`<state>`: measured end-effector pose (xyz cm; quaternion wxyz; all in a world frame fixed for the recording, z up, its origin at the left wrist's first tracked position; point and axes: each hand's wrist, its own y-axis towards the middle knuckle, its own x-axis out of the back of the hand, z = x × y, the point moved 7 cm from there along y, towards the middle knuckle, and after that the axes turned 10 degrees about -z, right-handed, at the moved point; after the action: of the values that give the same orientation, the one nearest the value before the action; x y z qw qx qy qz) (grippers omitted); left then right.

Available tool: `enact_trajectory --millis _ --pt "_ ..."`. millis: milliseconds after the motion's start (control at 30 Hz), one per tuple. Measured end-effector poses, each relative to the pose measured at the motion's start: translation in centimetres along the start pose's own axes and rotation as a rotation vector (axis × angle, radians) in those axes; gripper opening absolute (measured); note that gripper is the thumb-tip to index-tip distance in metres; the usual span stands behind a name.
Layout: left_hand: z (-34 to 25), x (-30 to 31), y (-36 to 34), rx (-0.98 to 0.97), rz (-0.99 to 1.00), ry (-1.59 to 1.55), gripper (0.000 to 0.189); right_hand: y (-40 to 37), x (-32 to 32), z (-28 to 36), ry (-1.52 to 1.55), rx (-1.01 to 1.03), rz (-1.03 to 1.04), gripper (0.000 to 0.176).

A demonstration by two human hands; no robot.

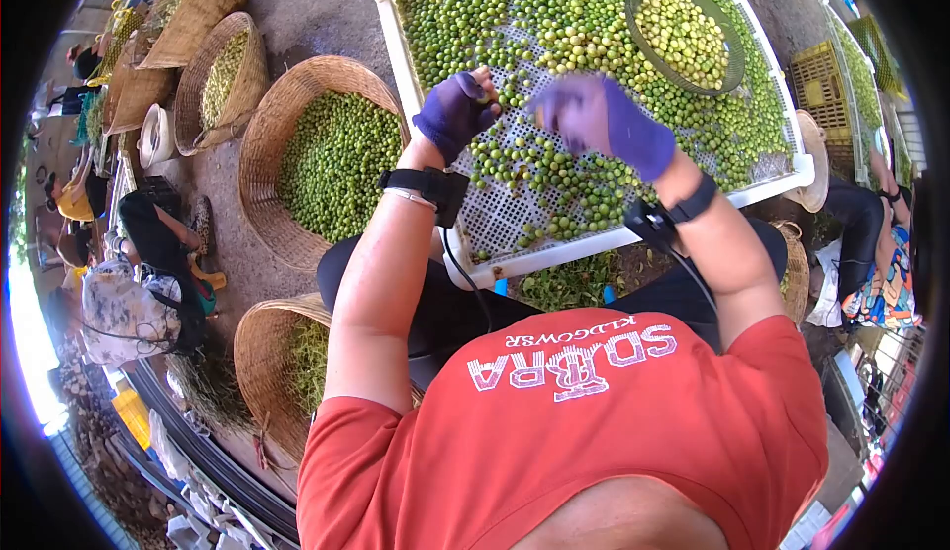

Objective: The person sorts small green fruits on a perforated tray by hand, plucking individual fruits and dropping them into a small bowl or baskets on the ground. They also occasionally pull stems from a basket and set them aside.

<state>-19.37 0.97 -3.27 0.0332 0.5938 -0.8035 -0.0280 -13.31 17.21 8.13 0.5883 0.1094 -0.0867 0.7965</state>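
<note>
A white mesh tray (495, 204) in front of me carries many small green round fruits (584, 41). Over its left part is my left hand (457, 113), in a purple glove with bare fingertips; the fingers are curled together and whatever they hold is too small to name. My right hand (599, 120), gloved the same way, hovers over the middle of the tray, its fingers smeared by motion. Beyond it, at the tray's far right, a round dark sieve (736, 50) holds paler yellow-green fruits (683, 38).
Left of the tray stands a wicker basket (259, 169) of green fruits, with more baskets behind it and another basket (259, 352) of stems nearer me. People sit at both sides, one beside a patterned backpack (129, 313). Yellow crates (819, 90) stand at right.
</note>
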Motion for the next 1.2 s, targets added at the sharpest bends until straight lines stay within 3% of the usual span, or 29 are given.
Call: enact_trajectory --millis 33,67,100,167,233,267,300,400,500,533,667,700,767,800,833,900,933,1000,1033,1100,1200 --pt "2.4 0.5 -0.2 0.436 -0.022 -0.221 0.017 -1.8 -2.0 0.1 -0.015 0.15 0.373 0.018" --pt "-0.2 0.0 -0.9 0.445 -0.062 0.197 0.019 -4.7 -3.7 -0.4 -0.092 -0.041 0.757 0.018" --pt "-1.8 -0.2 -1.5 0.442 -0.099 0.616 0.02 -6.6 -4.2 -1.0 -0.386 0.063 0.929 0.019" --pt "-0.6 -2.4 -2.0 0.27 0.024 0.939 0.023 -5.5 -3.7 -4.0 -0.62 0.059 0.834 0.017" --pt "1.5 -4.3 -2.9 0.218 0.175 0.944 0.029 -1.5 -1.2 -6.7 -0.777 0.236 0.35 0.015" --pt "1.8 -5.1 -3.0 0.066 0.183 0.995 0.033 0.3 0.4 -6.9 -0.837 0.324 0.103 0.014" --pt "1.9 -5.6 -3.2 0.075 0.23 1.017 0.033 1.7 1.1 -7.2 -0.887 0.271 -0.013 0.013" --pt "1.9 -6.5 -3.5 0.077 0.408 1.104 0.035 4.2 0.9 -7.6 -0.839 0.382 -0.165 0.014" --pt "1.2 -7.0 -4.2 -0.021 0.304 1.172 0.036 6.3 -0.8 -8.2 -0.838 0.332 -0.188 0.011" --pt "1.5 -7.0 -4.2 0.017 0.317 1.144 0.038 6.9 -1.5 -8.6 -0.858 0.354 -0.175 0.011" --pt "-0.2 -5.5 -4.0 0.53 0.188 0.8 0.046 8.5 -3.9 -11.5 -0.991 0.333 -0.103 0.013" --pt "-0.6 -4.8 -3.8 0.59 0.146 0.666 0.037 8.5 -3.9 -11.6 -1.014 0.331 -0.098 0.013" --pt "0.6 -3.7 -3.1 -0.319 0.328 0.515 0.018 8.4 -3.3 -11.9 -0.863 0.309 -0.144 0.013" --pt "-0.6 -3.0 -2.9 -0.469 0.256 0.632 0.006 8.3 -3.0 -12.0 -0.858 0.305 -0.147 0.013" --pt "1.6 -1.7 -1.9 -0.018 0.199 0.188 0.006 8.3 -2.7 -12.1 -0.852 0.301 -0.153 0.012" --pt "3.9 -0.1 -2.2 0.803 -0.192 -0.854 0.009 8.0 -1.4 -12.1 -0.632 0.238 -0.16 0.014" --pt "3.6 1.2 -1.6 0.801 -0.292 -0.774 0.008 8.0 -0.5 -12.6 -0.55 0.122 -0.162 0.017" --pt "1.5 4.8 1.8 0.324 -0.405 -0.085 0.016 8.3 1.2 -12.3 -0.474 0.08 -0.255 0.017" --pt "1.0 6.0 1.9 0.528 -0.508 0.028 0.02 8.4 2.0 -12.4 -0.436 0.059 -0.301 0.017" --pt "-0.9 7.0 4.1 0.337 -0.531 0.673 0.025 9.1 2.9 -11.3 -0.479 0.165 -0.398 0.015" --pt "1.1 6.9 7.2 0.245 -0.277 1.155 0.019 10.1 3.5 -10.3 -0.507 0.252 -0.472 0.018"
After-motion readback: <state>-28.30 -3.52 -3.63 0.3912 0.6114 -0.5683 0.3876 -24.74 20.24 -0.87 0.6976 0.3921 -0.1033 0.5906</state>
